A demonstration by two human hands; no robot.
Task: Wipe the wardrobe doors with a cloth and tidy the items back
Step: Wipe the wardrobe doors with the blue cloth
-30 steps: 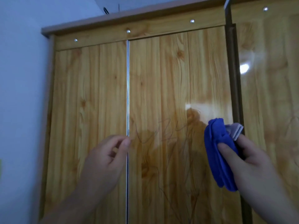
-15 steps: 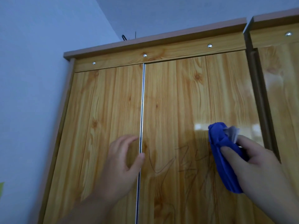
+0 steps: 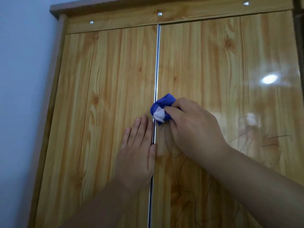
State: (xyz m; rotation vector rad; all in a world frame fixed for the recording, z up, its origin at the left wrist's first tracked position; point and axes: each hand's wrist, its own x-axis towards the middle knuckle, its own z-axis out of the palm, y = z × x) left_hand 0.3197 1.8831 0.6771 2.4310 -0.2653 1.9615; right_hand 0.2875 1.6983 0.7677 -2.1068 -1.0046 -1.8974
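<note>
The cloth (image 3: 164,102) is a bright blue rag bunched into a small wad, with a white patch showing at its lower left. The right grip (image 3: 194,127) pinches it with curled fingers and thumb and holds it against the right door (image 3: 230,63). The cloth sits at that door's inner edge, touching the chrome strip (image 3: 157,63) that runs down between the two doors. The left grip (image 3: 136,153) lies flat on the left door (image 3: 102,112), fingers straight and close together, with the thumb alongside the strip just below the cloth. Both doors are glossy panels with a pine grain. Thin dark scribble lines (image 3: 246,135) mark the right one, below a bright glare spot (image 3: 269,79). Silver studs (image 3: 159,14) dot the top rail, and a pale wall (image 3: 24,79) lies to the left.
</note>
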